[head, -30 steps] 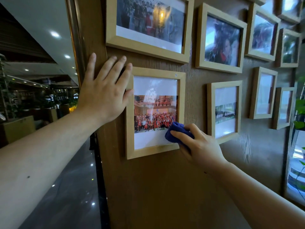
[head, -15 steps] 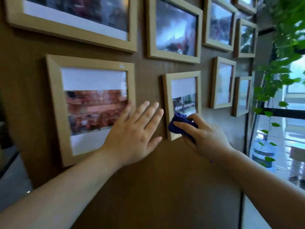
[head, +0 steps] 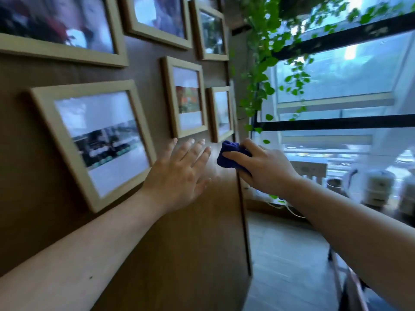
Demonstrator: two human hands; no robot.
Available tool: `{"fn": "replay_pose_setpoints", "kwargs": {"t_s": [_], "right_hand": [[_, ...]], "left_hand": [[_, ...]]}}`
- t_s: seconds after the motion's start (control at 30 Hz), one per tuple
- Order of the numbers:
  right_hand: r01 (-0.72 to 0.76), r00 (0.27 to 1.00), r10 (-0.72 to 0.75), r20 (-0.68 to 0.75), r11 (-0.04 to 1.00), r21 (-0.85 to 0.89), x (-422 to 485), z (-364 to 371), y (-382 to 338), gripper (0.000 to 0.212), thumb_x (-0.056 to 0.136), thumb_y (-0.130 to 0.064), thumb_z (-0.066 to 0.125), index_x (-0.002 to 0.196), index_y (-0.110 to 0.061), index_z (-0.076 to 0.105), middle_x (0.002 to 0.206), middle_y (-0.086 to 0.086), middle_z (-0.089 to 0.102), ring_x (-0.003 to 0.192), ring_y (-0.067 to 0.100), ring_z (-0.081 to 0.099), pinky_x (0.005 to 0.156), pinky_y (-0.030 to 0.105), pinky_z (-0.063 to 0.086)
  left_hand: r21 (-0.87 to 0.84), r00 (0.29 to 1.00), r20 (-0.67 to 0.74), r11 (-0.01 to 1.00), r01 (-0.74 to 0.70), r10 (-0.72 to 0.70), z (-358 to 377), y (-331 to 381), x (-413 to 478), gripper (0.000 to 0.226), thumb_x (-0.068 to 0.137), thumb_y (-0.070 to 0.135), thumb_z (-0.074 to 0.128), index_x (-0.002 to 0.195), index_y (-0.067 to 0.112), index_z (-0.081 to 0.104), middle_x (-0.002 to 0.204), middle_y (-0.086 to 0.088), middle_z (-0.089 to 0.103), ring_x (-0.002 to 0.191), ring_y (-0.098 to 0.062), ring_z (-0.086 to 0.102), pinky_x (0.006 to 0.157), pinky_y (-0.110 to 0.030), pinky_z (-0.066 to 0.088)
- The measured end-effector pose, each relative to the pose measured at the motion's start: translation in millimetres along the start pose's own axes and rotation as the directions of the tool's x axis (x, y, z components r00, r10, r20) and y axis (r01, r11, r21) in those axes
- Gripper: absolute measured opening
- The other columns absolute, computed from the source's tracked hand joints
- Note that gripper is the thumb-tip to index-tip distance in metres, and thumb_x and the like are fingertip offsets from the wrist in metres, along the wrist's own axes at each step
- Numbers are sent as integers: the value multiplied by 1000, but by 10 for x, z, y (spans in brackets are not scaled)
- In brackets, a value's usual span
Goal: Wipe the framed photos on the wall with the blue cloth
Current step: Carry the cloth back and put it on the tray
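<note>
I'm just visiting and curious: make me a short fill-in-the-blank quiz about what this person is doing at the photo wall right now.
1. The right hand grips a bunched cloth whose colour is ____.
2. The left hand is open, its fingers ____ over the wooden wall.
3. The cloth sits just ____ the smallest frame near the wall's edge.
4. Green ____ hang beside the window.

Missing words: blue; spread; below; vines

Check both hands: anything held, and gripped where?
Right hand holds the bunched blue cloth, fingers wrapped over its right side. Left hand is open and flat, holding nothing.
</note>
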State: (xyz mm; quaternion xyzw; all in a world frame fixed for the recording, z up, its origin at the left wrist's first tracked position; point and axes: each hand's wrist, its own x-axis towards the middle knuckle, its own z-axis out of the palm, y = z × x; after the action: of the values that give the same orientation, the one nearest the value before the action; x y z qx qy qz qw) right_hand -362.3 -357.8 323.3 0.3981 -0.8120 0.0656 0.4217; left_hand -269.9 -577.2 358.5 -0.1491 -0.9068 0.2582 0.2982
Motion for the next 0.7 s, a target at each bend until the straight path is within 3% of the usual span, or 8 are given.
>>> {"fn": "replay_pose_setpoints", "kwargs": {"t_s": [0.1,0.2,0.33,0.47,0.6,0.7], "right_hand": [[-58,998,59,18,997,-47,-228,-150,249,37,87,-30,53,123,-23,56,102,10,54,63,29,55,48,25,29],[-115,992,121,44,987,-116,-449,-317,380,37,88,-29,54,123,-21,56,102,12,56,60,30,55,44,28,36],[-241,960,267,86,942,-235,-808,-584,420,52,82,-25,61,132,-16,51,104,11,59,66,31,59,43,33,43],[-392,873,469,135,838,-380,-1326,-964,302,62,83,-27,64,140,-12,42,110,10,60,77,33,63,46,37,46],[-476,765,628,141,700,-533,-1867,-1340,63,58,86,-33,56,138,-13,44,112,9,61,83,32,65,48,36,46],[-540,657,743,128,582,-608,-2348,-1639,-241,59,82,-28,62,136,-12,47,113,10,62,84,33,64,50,37,47]], "left_hand": [[-57,995,-68,995,-83,79,83,267,340,66,94,51,36,146,10,32,150,-14,41,137,-32,37,111,-57,31],[-124,983,-118,980,-154,139,109,489,586,67,93,52,34,143,8,37,147,-16,45,135,-33,40,109,-56,33],[-215,946,-197,931,-297,256,172,800,833,67,91,50,34,141,6,41,144,-19,47,131,-35,45,103,-57,40],[-311,870,-324,827,-469,372,205,1243,962,66,91,50,37,140,6,44,143,-17,49,130,-34,47,107,-55,37],[-375,773,-460,694,-615,437,152,1743,998,66,89,51,41,136,6,48,141,-18,52,128,-35,49,108,-57,35],[-397,694,-532,581,-710,484,35,2233,908,67,88,52,42,136,6,49,140,-17,53,129,-34,48,109,-55,34]]}}
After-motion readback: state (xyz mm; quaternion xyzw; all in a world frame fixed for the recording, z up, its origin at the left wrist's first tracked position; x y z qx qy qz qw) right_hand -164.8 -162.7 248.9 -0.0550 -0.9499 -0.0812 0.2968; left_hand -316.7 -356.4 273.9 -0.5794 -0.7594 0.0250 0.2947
